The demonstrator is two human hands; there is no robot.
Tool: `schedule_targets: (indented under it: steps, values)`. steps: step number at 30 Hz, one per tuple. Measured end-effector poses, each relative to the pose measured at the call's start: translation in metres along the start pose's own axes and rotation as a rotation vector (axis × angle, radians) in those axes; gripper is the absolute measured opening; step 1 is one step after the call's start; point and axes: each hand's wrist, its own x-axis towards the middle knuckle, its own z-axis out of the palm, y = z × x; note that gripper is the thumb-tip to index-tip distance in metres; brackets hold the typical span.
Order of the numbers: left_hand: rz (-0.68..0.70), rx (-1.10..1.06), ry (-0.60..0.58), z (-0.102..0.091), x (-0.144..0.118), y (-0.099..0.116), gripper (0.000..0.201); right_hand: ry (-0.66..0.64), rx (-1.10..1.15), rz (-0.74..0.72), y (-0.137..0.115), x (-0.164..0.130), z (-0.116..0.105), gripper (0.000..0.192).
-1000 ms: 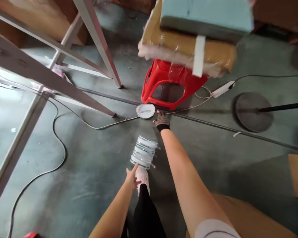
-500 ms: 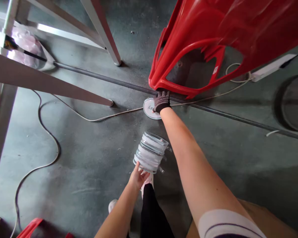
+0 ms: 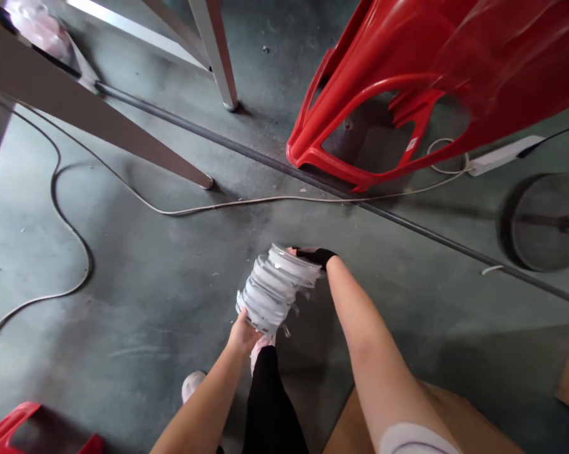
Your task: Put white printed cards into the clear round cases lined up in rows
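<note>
A stack of round white cases with clear rims (image 3: 270, 290) is held above the floor, tilted, with small clear tabs sticking out on its right side. My bare left hand (image 3: 245, 334) grips its lower end, thumb on the near side and fingers underneath. At the upper end, my right hand (image 3: 315, 255), in a dark glove, closes on the topmost round case (image 3: 294, 263), which lies against the others. The fingers of that hand are partly hidden behind the case. Motion blurs the stack slightly.
A red plastic chair (image 3: 308, 148) lies ahead on the right. Across the floor run a dark pipe (image 3: 246, 150) and a thin cable (image 3: 265, 199). Metal table legs (image 3: 171, 157) stand at left, a round base (image 3: 549, 221) at right, cardboard (image 3: 351, 422) below.
My right hand has lifted a round lettered case off the floor by the cable and brought it back to the stack's upper end. My left hand still holds the stack.
</note>
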Motion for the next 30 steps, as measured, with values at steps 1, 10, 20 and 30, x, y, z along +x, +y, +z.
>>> schedule_targets:
  steps: [1, 10, 20, 30]
  values:
    - [-0.012, -0.02, -0.029, -0.005, -0.003, 0.003, 0.044, -0.106, 0.046, 0.065, 0.005, 0.0, 0.015, 0.031]
    - [0.191, 0.111, -0.296, 0.017, -0.143, 0.022, 0.063, -0.002, 0.318, -0.201, -0.058, -0.238, 0.043, 0.063]
    - [0.385, 0.136, -0.806, 0.13, -0.501, -0.012, 0.051, 0.197, -0.128, -0.542, -0.33, -0.619, 0.067, 0.06]
    - [0.874, 0.065, -0.708, -0.016, -0.706, 0.112, 0.028, -0.119, -0.752, -0.954, -0.552, -0.634, 0.191, 0.06]
